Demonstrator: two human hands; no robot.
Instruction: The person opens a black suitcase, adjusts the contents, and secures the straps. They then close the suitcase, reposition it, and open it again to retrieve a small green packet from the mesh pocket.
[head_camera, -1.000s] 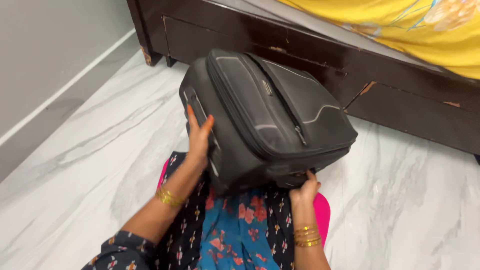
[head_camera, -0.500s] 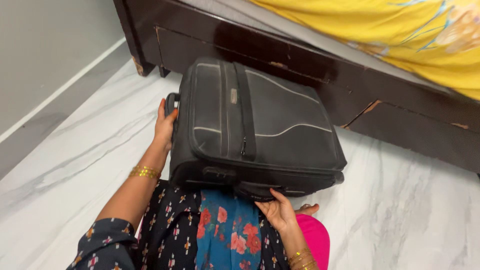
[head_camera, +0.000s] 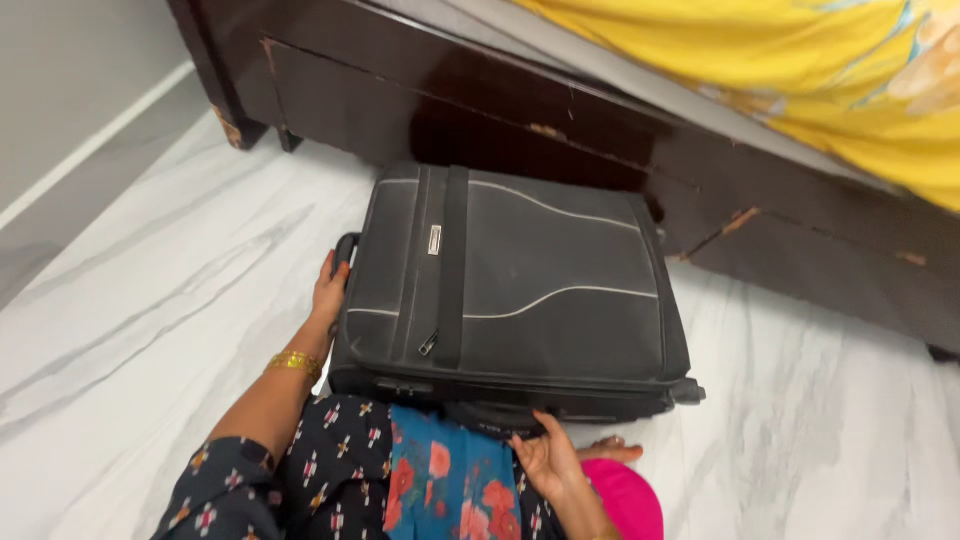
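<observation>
A dark grey soft suitcase (head_camera: 520, 290) lies flat on the white marble floor (head_camera: 150, 300), its front panel with zips facing up, close against a dark wooden bed frame (head_camera: 480, 95). My left hand (head_camera: 330, 288) grips the carry handle on the suitcase's left side. Under the near edge of the case my right hand (head_camera: 545, 455) is palm up, fingers spread, touching its bottom side by a wheel (head_camera: 690, 392). My lap, in dark patterned cloth with a blue floral scarf (head_camera: 440, 480), sits just in front of the case.
A yellow floral bedsheet (head_camera: 790, 60) hangs over the bed at the upper right. A grey wall with a white skirting line (head_camera: 70, 110) runs along the left. A bright pink cushion or cloth (head_camera: 625, 500) shows beneath me at the lower right.
The suitcase has come down from a tilted, lifted position to lie flat on the floor, turned square to me. My right hand has slid from gripping its lower edge to resting open beneath it.
</observation>
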